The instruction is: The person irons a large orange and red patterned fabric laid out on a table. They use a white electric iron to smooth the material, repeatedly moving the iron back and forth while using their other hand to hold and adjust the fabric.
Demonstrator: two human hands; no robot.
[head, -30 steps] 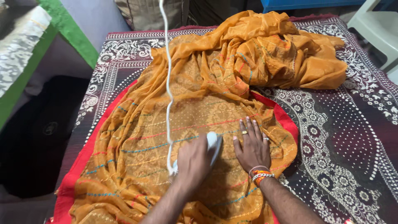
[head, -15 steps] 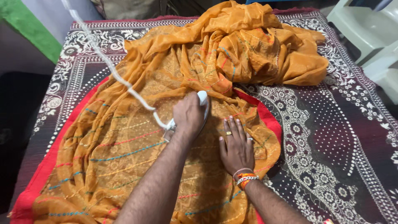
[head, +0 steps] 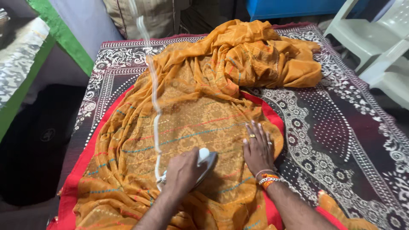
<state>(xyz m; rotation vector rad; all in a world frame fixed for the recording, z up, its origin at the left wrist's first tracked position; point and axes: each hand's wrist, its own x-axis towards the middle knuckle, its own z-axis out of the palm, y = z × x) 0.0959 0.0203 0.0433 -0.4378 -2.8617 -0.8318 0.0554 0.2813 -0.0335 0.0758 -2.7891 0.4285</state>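
Gripping the handle, the left hand is clenched round a white iron, which is set on the orange cloth near the table's front edge. Just beside it, the right hand is laid flat, fingers spread, on the cloth. A white cord is seen rising from the iron.

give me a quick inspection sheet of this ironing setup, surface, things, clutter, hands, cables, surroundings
surface: table under a patterned maroon cloth, with a red cloth beneath the fabric
job's things: orange fabric, near part spread flat, far part bunched; iron resting on it
clutter: nothing seen
hands: left hand has its grip closed on the iron; right hand lies flat on the fabric, fingers spread
cables: white cord rises from the iron over the fabric
surroundings: white plastic chair at right; green-edged cloth at left
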